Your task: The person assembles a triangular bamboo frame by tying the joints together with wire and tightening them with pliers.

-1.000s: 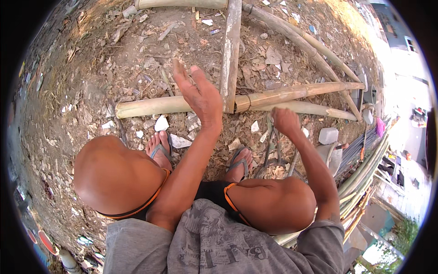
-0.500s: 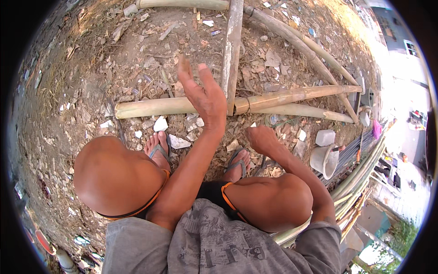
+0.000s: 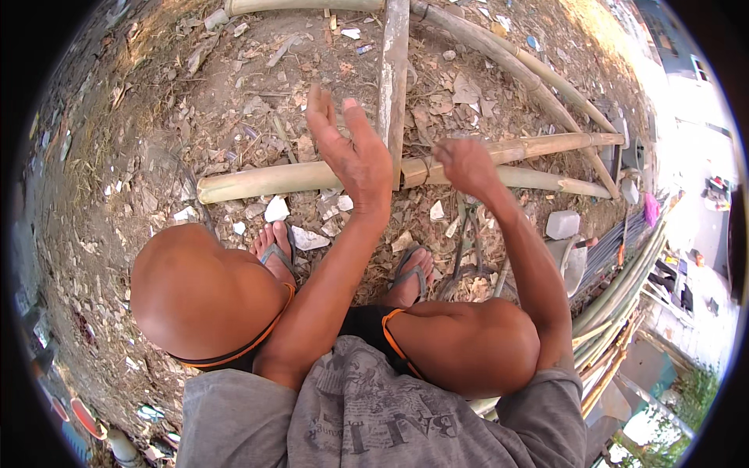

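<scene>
Holding your left hand [image 3: 355,160] open over the bamboo pole [image 3: 265,181] and your right hand [image 3: 466,165] curled, grip unclear, you risk scrapes if either dips low.

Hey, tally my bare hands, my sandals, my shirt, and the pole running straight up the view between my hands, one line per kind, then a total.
Hands: 2, the left hand and the right hand
Sandals: 2, the left sandal and the right sandal
Grey shirt: 1
Pole: 1
Total: 6
</scene>
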A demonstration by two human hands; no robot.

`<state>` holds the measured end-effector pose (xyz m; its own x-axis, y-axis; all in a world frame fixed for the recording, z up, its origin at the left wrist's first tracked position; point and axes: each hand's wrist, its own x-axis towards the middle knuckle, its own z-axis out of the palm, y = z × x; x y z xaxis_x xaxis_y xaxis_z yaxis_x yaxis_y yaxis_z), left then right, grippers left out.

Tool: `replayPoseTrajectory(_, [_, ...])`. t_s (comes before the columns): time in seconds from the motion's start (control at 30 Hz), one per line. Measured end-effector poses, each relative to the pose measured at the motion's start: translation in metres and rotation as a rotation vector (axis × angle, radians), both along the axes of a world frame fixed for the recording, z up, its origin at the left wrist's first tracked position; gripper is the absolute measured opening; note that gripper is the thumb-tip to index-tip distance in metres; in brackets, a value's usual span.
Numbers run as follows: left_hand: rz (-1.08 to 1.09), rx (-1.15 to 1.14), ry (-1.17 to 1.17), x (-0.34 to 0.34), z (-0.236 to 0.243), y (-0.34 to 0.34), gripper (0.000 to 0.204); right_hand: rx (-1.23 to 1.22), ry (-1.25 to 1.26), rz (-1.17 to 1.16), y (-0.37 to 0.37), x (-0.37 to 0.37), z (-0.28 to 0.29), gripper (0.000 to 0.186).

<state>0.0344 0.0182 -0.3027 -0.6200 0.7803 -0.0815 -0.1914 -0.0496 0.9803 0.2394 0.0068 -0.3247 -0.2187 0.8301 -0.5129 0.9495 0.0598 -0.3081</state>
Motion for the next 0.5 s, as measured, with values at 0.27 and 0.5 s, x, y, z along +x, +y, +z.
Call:
replayPoseTrajectory(0.27, [-0.018, 0.004, -0.007, 0.004, -0.011, 0.001, 0.059, 0.053, -0.290, 0.250, -0.077, -0.002, -0.038, 0.027])
replayPoseTrajectory(0.5, [-0.058, -0.022, -0.109, 0.010, 0.003, 0.001, 0.056, -0.048, -0.498, 0.053, -0.042, 0.082, -0.030, 0.025])
